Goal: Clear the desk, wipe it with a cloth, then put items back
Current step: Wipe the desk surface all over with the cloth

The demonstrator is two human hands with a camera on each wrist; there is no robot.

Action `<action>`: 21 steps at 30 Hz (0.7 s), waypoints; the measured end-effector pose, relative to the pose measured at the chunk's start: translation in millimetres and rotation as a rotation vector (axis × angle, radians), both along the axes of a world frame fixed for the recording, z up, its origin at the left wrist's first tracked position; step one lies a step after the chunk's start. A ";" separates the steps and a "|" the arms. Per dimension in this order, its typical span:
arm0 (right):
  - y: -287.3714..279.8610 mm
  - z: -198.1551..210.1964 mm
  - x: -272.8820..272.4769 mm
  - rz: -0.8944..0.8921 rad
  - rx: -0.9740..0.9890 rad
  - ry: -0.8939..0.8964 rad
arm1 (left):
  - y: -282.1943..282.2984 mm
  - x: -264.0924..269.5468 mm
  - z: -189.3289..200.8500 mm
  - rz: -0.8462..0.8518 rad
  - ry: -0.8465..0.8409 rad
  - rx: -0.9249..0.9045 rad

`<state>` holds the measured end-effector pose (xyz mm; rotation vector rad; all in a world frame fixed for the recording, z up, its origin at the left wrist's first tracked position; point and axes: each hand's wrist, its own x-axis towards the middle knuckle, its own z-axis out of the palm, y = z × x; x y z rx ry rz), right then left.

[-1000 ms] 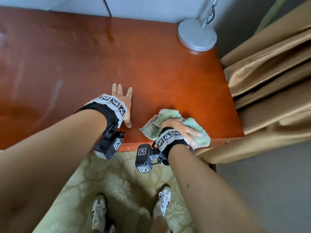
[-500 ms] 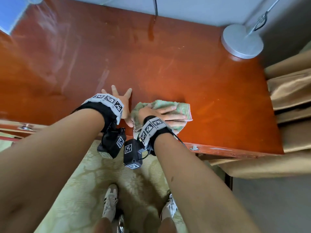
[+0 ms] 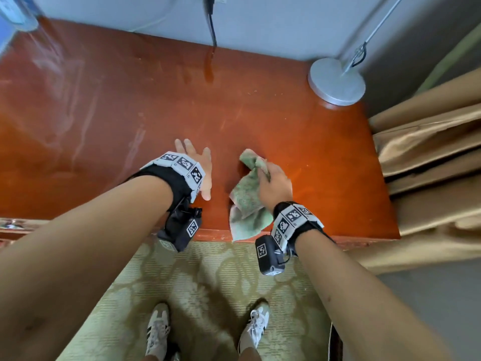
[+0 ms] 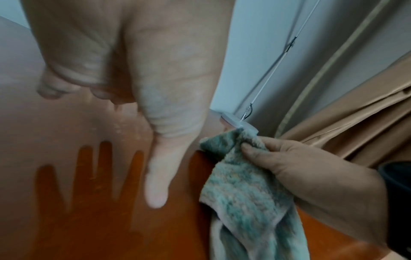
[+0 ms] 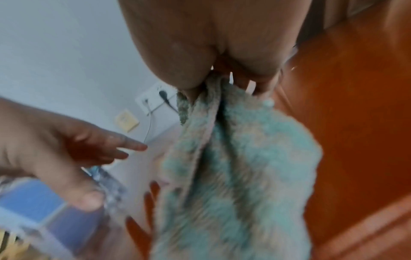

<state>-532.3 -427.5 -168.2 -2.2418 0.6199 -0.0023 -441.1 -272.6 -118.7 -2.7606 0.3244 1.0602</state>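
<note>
The reddish-brown wooden desk (image 3: 130, 113) fills the upper head view, with streaks on its left part. My right hand (image 3: 273, 178) pinches a green terry cloth (image 3: 247, 201) by its upper part, lifted so that it hangs down over the desk's front edge. The wrist views show the cloth (image 4: 242, 186) (image 5: 233, 176) gathered between the right thumb and fingers (image 4: 255, 147). My left hand (image 3: 200, 168) is spread with straight fingers just left of the cloth, over the desk near the front edge, holding nothing. Its fingers (image 4: 155, 176) are mirrored in the glossy top.
A silver round lamp base (image 3: 335, 82) stands at the desk's back right corner, its thin arm rising to the right. A black cable (image 3: 212, 24) hangs from a wall socket at the back. Tan curtains (image 3: 429, 162) press against the right edge. A blue object (image 3: 15, 11) sits far left.
The right hand went from pressing the cloth flat on the desk to pinching it and lifting it so it hangs. The left hand stays spread on the desk.
</note>
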 end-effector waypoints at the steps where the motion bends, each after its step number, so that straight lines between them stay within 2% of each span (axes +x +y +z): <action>1: -8.0 10.6 0.0 -0.060 0.023 -0.014 | -9.5 -2.4 6.1 -0.003 -0.018 -0.062; 4: -32.2 41.0 0.3 -0.152 0.038 -0.041 | -41.1 -8.0 19.7 0.088 -0.060 -0.427; 6: -45.6 52.3 1.6 -0.182 0.124 -0.069 | -62.4 -10.7 23.5 0.310 -0.016 -0.739; 9: -67.5 65.9 -2.3 -0.270 0.421 -0.124 | -96.8 -20.2 35.2 0.717 0.187 -1.066; 11: -86.2 72.8 -10.4 -0.332 0.731 -0.154 | -116.3 -28.4 32.7 0.829 0.314 -1.138; 13: -107.2 72.1 -21.0 -0.365 0.890 -0.134 | -129.9 -42.3 31.4 0.862 0.348 -1.160; 15: -127.7 65.3 -33.8 -0.366 0.871 -0.089 | -140.6 -55.1 26.7 0.857 0.304 -1.167; 21: -175.8 43.2 -68.2 -0.396 0.745 -0.017 | -171.6 -85.3 12.8 0.464 0.069 -1.063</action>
